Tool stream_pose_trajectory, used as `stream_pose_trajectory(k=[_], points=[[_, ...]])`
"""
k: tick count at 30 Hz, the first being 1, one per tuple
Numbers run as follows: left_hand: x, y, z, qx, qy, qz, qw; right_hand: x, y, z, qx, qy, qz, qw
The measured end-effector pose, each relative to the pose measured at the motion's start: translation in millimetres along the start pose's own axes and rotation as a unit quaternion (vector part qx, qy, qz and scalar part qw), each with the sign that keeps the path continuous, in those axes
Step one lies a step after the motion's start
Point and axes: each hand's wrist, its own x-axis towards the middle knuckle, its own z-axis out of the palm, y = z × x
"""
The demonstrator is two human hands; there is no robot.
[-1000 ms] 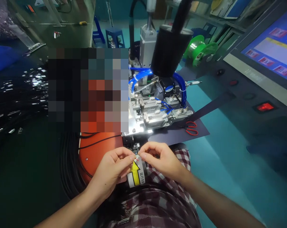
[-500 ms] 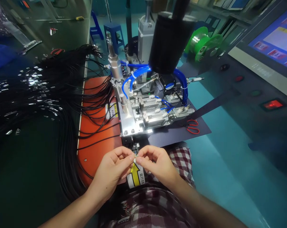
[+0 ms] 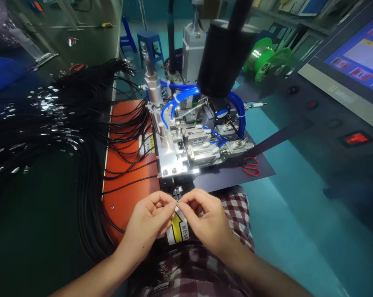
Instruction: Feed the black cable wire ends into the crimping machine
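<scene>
My left hand [image 3: 149,218] and my right hand [image 3: 206,212] meet fingertip to fingertip at the lower middle. Thumb and forefinger of each are pinched together. Whatever lies between the tips is too small and hidden to make out. Just beneath them is a white label with a yellow arrow [image 3: 176,229]. Beyond the hands stands a metal machine [image 3: 169,159] with blue air tubes [image 3: 241,111]. Black cables [image 3: 129,154] run from its left edge over an orange plate [image 3: 127,202].
A large bundle of black cables [image 3: 87,198] lies on the left. Red-handled scissors [image 3: 252,166] rest on the dark plate right of the machine. A black cylinder [image 3: 221,60] hangs above it. At the right are a green spool [image 3: 260,60] and a control panel with a screen [image 3: 359,57].
The fingertips have come closer together, and the thin pale piece seen between them before is now mostly hidden. The whole view has shifted slightly.
</scene>
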Motion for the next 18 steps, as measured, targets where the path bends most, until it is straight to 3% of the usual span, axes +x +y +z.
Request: stream_pose_trajectory(k=[2, 7, 12, 18], points=[[-2, 0, 0.9, 0.011, 0.009, 0.015, 1.000, 1, 0, -1, -0.003, -0.012, -0.003, 1.000], [-7, 1, 3.2, 0.067, 0.027, 0.067, 0.995, 5, 4, -2, 0.203, -0.113, 0.136, 0.963], [-2, 2, 2.2, 0.053, -0.012, 0.041, 0.998, 1, 10, -4, 0.147, -0.070, 0.086, 0.983], [1, 9, 1.9, 0.092, -0.045, 0.000, 0.995, 8, 13, -11, 0.185, -0.112, 0.117, 0.969]])
